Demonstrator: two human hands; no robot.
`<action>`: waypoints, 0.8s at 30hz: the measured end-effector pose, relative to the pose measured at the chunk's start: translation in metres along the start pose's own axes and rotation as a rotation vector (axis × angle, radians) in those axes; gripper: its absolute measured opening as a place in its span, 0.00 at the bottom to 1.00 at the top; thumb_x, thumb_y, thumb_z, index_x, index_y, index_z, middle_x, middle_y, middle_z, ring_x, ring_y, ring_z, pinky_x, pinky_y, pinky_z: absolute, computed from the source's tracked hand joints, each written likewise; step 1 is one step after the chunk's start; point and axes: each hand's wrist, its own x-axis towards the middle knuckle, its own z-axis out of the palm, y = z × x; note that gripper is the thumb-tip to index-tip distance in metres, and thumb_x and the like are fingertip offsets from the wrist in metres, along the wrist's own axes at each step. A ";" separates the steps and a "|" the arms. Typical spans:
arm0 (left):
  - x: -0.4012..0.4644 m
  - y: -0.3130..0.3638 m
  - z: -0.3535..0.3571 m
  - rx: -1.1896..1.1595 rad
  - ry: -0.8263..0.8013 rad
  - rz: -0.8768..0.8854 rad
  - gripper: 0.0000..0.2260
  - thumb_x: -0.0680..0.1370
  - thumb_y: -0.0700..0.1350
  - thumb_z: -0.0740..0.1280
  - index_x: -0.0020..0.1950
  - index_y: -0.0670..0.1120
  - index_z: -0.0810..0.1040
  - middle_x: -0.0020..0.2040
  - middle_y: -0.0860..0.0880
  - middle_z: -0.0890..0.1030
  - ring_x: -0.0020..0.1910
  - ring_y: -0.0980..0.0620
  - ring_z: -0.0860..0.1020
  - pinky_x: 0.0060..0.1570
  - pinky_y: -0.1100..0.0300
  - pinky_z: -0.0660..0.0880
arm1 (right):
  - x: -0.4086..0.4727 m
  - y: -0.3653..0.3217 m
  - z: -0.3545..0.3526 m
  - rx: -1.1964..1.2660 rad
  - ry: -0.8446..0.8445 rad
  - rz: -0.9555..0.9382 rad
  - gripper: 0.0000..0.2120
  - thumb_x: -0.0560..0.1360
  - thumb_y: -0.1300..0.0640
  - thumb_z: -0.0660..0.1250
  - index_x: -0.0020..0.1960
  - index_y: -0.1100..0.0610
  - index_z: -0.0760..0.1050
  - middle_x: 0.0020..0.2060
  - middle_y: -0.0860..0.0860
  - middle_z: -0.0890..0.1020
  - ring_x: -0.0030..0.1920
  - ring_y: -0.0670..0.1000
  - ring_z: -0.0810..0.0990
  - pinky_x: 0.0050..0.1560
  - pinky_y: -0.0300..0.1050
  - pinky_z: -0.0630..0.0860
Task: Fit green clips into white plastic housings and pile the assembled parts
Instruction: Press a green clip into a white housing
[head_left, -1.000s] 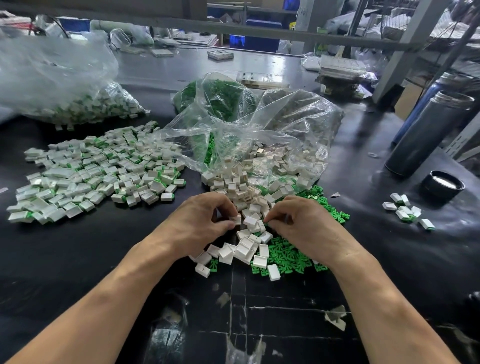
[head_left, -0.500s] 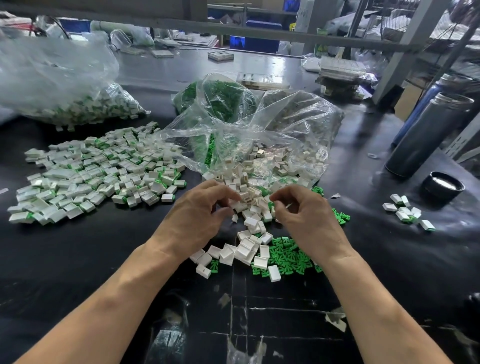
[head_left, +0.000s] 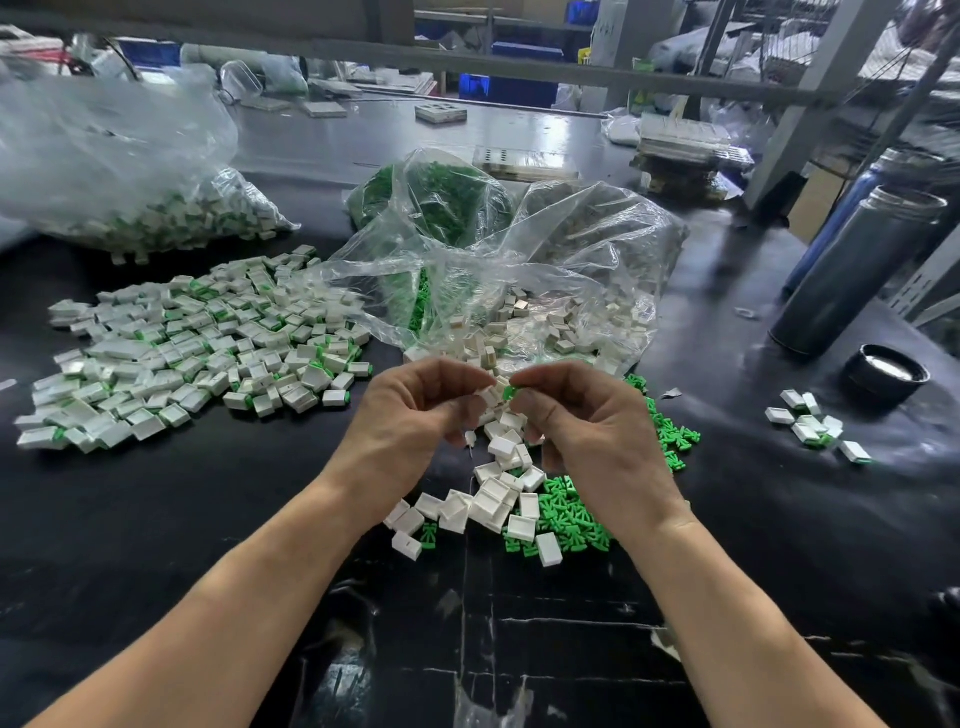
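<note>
Fitting is under way: the left hand (head_left: 415, 410) pinches a white housing (head_left: 489, 396) while the right hand (head_left: 587, 415) pinches a green clip (head_left: 509, 392) against it, above the loose parts on the worktop (head_left: 156, 519). Next, probably, press it home, then toss it onto the assembled pile (head_left: 197, 343) at left.

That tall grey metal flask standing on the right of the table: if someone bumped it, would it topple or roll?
The tall grey metal flask looks narrow for its height, so a knock near the top would probably tip it. Being round, it would likely roll across the smooth black table once down. Its lid seems off, so any contents might spill.
</note>
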 end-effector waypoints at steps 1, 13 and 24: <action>0.000 0.000 0.001 -0.002 -0.005 0.001 0.07 0.76 0.34 0.72 0.50 0.44 0.84 0.40 0.51 0.85 0.38 0.56 0.80 0.39 0.63 0.78 | -0.001 0.000 0.001 0.006 -0.003 -0.010 0.06 0.78 0.66 0.73 0.51 0.56 0.84 0.34 0.47 0.83 0.30 0.44 0.77 0.28 0.37 0.73; -0.003 0.002 0.006 -0.002 -0.036 0.015 0.08 0.72 0.40 0.74 0.50 0.43 0.84 0.41 0.51 0.86 0.36 0.59 0.80 0.38 0.66 0.77 | -0.002 0.004 0.003 -0.358 0.075 -0.164 0.11 0.77 0.61 0.75 0.48 0.44 0.83 0.41 0.41 0.85 0.40 0.43 0.82 0.40 0.35 0.76; -0.004 0.001 0.007 -0.013 -0.021 0.038 0.08 0.73 0.40 0.75 0.51 0.43 0.84 0.44 0.49 0.86 0.35 0.58 0.80 0.37 0.66 0.77 | -0.002 -0.001 0.002 -0.034 0.059 0.068 0.01 0.78 0.62 0.74 0.48 0.58 0.83 0.32 0.48 0.84 0.29 0.45 0.79 0.29 0.37 0.74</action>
